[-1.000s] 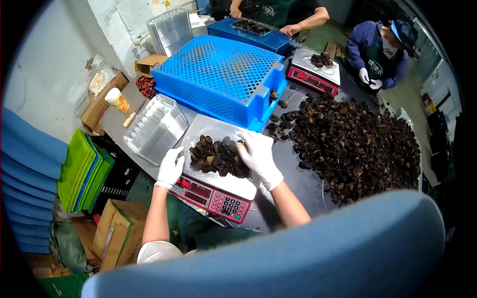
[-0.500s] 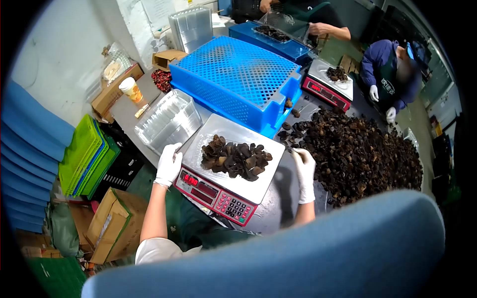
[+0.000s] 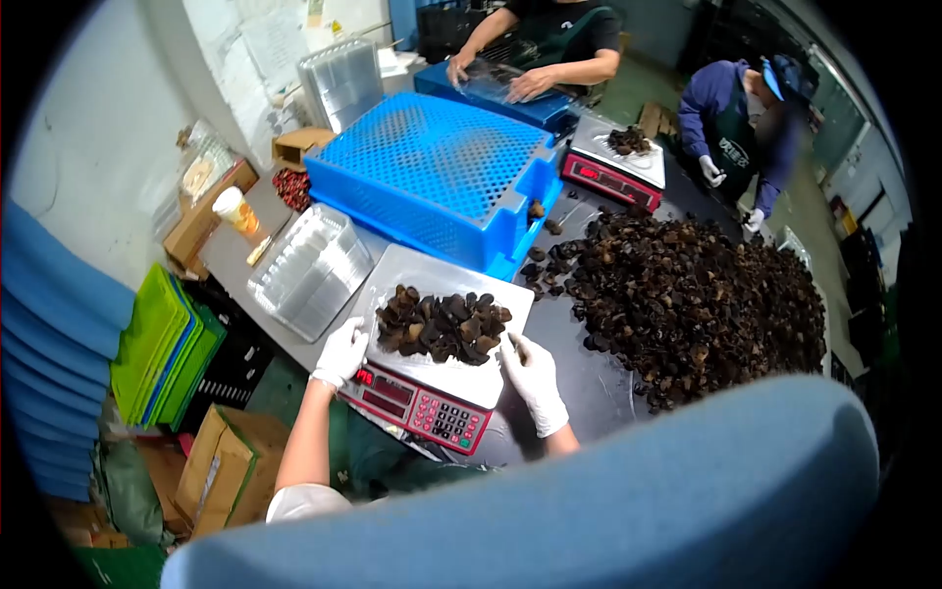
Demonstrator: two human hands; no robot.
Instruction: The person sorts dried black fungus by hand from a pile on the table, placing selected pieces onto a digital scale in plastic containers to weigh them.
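Note:
A clear plastic tray (image 3: 469, 364) of dark, curled dried fungus, like wood ear (image 3: 446, 327), is on the white platform of a red digital scale (image 3: 417, 404). My gloved left hand (image 3: 343, 353) is at the tray's left edge, fingers closed together on it. My gloved right hand (image 3: 533, 378) pinches the tray's right end, thumb and fingers close to the fungus. The clear rim is hard to see under the fingers. The scale's red digits are lit but blurred. Right of the scale spreads a large heap of the same fungus (image 3: 697, 304).
Behind the scale stands an upturned blue crate (image 3: 432, 167). Stacked clear trays (image 3: 314, 270), a paper cup (image 3: 235, 211) and red dried pieces (image 3: 291, 188) are at the left. Two people work across the table near a second scale (image 3: 613, 167). A blue padded surface (image 3: 589, 491) fills the foreground.
My right hand has moved left from beside the heap to the tray's right end. My left hand has come closer to the tray. The far person's hands now press on clear plastic. The view has shifted.

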